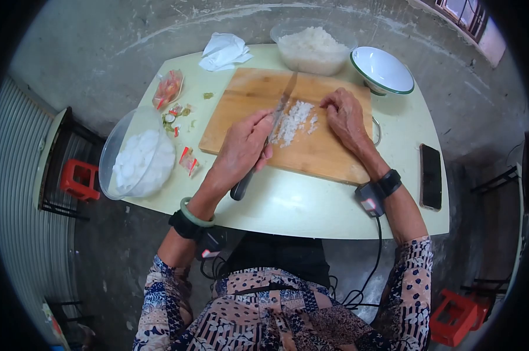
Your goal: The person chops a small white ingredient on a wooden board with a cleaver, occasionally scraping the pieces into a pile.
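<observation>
My left hand (245,146) is wrapped round a knife (286,93), its dark handle pointing down toward me and its blade slanting up over the wooden cutting board (235,111). Chopped white pieces (295,122) lie in a loose heap on the board, just right of the blade. To the right of this heap my right hand (344,114) rests on the board, its fingers curled together near a few scattered bits. Whether anything is between those fingertips is too small to tell.
Behind the board stand a clear bowl of white shreds (312,50) and a green-rimmed bowl (384,70). At left are a tub with white contents (141,161), a plastic bag (169,88) and scraps (175,117). A phone (430,176) lies right; white crumpled plastic (224,51) lies at the back.
</observation>
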### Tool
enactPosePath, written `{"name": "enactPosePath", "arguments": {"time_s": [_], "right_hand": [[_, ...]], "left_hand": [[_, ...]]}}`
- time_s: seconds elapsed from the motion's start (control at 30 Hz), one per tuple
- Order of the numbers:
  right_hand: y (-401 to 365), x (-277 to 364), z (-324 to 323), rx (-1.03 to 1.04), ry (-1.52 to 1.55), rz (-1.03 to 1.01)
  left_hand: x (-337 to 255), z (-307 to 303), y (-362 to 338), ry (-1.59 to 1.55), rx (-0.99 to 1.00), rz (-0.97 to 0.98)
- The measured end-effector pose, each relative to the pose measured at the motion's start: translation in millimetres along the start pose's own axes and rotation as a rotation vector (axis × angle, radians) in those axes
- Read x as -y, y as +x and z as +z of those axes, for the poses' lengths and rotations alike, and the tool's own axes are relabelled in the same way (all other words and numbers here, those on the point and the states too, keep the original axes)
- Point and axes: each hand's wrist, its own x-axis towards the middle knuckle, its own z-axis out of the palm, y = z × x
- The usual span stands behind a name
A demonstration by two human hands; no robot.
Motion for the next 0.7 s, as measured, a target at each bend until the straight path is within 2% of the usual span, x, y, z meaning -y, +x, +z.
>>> {"name": "enactPosePath", "arguments": {"time_s": [0.13,0.23,0.33,0.43,0.47,0.63,0.7], "right_hand": [[-0.1,0.9,0.1,-0.025,0.034,-0.005],[1.5,-3.1,1.8,-0.003,0.011,-0.011],[0.0,-3.7,0.0,-0.021,0.006,-0.038],[0.3,-5.3,2.9,-0.012,-0.025,-0.039],[0.2,-6.7,3.5,-0.014,-0.022,-0.036],[-0.2,-9.6,5.8,-0.029,-0.024,-0.057],[-0.3,-9.1,6.5,-0.038,-0.016,-0.060]], "left_hand": [[6.3,0.6,-8.1,-0.003,-0.017,0.049],[4.5,-9.2,-12.9,-0.004,0.025,-0.042],[-3.4,-24.0,-31.4,-0.042,-0.170,-0.066],[0.1,-31.1,-51.7,0.022,-0.259,-0.126],[12.6,-32.5,-58.1,-0.020,-0.232,-0.098],[24.8,1.3,-72.0,0.025,-0.238,-0.119],[18.1,22.1,-69.7,-0.079,-0.224,-0.128]]}}
